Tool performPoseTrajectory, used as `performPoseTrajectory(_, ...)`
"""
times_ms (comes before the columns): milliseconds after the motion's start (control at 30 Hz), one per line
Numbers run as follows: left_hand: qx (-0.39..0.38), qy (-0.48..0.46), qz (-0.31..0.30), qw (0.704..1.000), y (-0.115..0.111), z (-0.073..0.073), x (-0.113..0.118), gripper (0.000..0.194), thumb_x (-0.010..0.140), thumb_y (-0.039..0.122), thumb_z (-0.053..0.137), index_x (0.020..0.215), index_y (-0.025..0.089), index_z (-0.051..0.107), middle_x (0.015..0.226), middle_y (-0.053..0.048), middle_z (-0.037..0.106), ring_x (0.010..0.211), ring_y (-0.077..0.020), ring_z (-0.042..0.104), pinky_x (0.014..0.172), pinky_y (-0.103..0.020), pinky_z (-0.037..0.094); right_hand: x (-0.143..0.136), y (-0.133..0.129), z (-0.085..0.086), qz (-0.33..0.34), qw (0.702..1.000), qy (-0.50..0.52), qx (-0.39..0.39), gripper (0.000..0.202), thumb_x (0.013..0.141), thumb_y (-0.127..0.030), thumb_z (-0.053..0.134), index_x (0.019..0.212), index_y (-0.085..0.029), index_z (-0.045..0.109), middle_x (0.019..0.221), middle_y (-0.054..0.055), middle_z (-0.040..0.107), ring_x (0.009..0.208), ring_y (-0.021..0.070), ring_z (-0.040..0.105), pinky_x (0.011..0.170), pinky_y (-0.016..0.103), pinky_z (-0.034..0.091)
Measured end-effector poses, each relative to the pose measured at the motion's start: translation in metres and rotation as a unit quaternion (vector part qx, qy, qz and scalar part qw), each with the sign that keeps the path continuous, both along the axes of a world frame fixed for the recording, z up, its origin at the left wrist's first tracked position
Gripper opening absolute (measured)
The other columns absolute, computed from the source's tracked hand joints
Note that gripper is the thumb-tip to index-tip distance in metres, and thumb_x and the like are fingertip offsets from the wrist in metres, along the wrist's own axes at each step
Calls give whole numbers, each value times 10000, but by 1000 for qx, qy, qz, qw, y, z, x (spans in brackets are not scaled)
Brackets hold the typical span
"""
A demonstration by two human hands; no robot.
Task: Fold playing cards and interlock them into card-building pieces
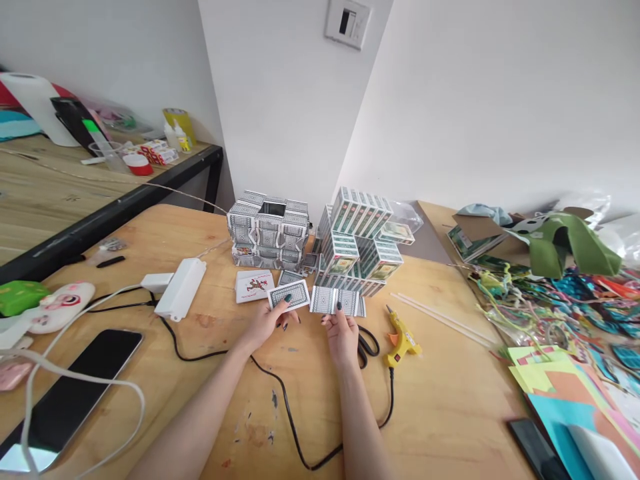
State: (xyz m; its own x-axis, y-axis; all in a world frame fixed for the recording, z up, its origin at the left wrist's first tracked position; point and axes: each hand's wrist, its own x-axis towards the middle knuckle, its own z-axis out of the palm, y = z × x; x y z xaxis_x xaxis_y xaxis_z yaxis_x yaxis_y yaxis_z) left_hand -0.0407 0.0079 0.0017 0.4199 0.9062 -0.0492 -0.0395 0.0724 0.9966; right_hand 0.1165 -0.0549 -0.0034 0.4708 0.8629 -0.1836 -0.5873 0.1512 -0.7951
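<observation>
My left hand (267, 322) pinches a playing card (298, 294), its dark patterned back facing up. Between the thumb and fingers of my right hand (343, 333) is a folded playing card (324, 299), which shows a grey patterned back with a crease. The two cards are close together but apart. Just beyond my left hand, a stack of cards (245, 287) with a joker on top lies on the table. Behind it stands a structure built of playing cards (270, 233). Boxed card decks (360, 213) are piled beyond my right hand.
A yellow glue gun (400, 343) lies right of my right hand, its black cord (285, 387) looping under my forearms. Scissors (369, 347) and glue sticks (440, 320) are nearby. A phone (75, 393), a white power strip (183, 290) and cables lie left; coloured paper (560, 387) lies right.
</observation>
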Motion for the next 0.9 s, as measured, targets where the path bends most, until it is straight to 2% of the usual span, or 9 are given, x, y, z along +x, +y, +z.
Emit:
performPoseTrajectory(233, -12, -17, 1, 1000, 2, -5, 1, 430, 793, 474, 454, 595, 122, 599, 585, -70, 646, 449, -98, 432, 435, -226, 356, -1, 0, -3, 6, 1000, 8, 11, 265, 625, -365, 722, 654, -154, 564, 556, -2, 620, 531, 113, 582, 535, 242, 471)
performPoseTrajectory(700, 55, 32, -36, 997, 0, -5, 0, 452, 828, 439, 417, 582, 118, 619, 578, -59, 631, 470, -95, 451, 467, -214, 370, -4, 1, -2, -11, 1000, 6, -8, 274, 609, -363, 727, 648, -142, 570, 568, 19, 647, 548, 128, 602, 581, 250, 486)
performPoseTrajectory(900, 12, 43, -109, 993, -2, -5, 0, 417, 803, 419, 460, 554, 111, 588, 511, -58, 622, 459, -98, 460, 485, -217, 382, -9, 1, 0, 18, 1000, 14, -15, 274, 595, -361, 733, 666, -148, 575, 588, 23, 653, 563, 133, 606, 578, 253, 488)
